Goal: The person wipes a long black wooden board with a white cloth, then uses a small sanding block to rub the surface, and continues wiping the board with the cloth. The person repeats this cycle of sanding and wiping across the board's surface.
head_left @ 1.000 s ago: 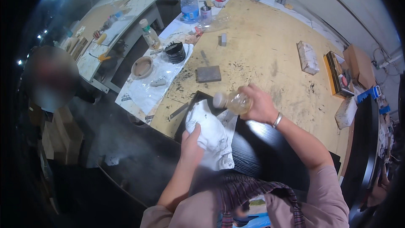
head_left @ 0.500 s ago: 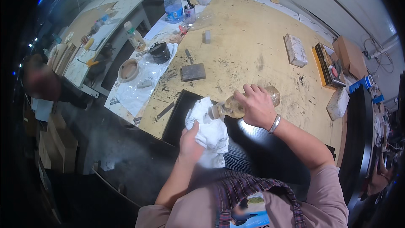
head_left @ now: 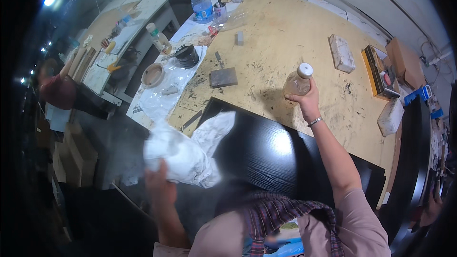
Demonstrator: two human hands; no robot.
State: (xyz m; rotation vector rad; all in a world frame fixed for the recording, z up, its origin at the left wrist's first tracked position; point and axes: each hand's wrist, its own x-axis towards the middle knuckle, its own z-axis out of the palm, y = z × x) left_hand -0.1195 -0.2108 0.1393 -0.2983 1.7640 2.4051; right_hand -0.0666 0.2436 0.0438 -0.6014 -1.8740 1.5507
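Note:
My right hand [head_left: 308,101] is wrapped round a clear plastic bottle [head_left: 296,85] with a white cap, upright over the worktable. At the left, my left hand [head_left: 161,181], smeared by motion, grips a white cloth [head_left: 176,154]. Part of the cloth trails over the left end of a glossy black wood-grain board [head_left: 257,143]. That board lies along the table's near edge, in front of me. My left fingers are partly hidden by the cloth.
On the yellowish worktable [head_left: 281,28] lie a dark flat block [head_left: 223,77] and a white block [head_left: 342,53]. Left stand a black tub [head_left: 187,56], a round dish [head_left: 153,75] and a large water bottle [head_left: 202,4]. A box of tools [head_left: 381,71] sits right. Another person [head_left: 59,88] is far left.
The bottle went from tilted against the cloth to upright, farther right and away. My left hand swung the cloth left, off most of the board's end.

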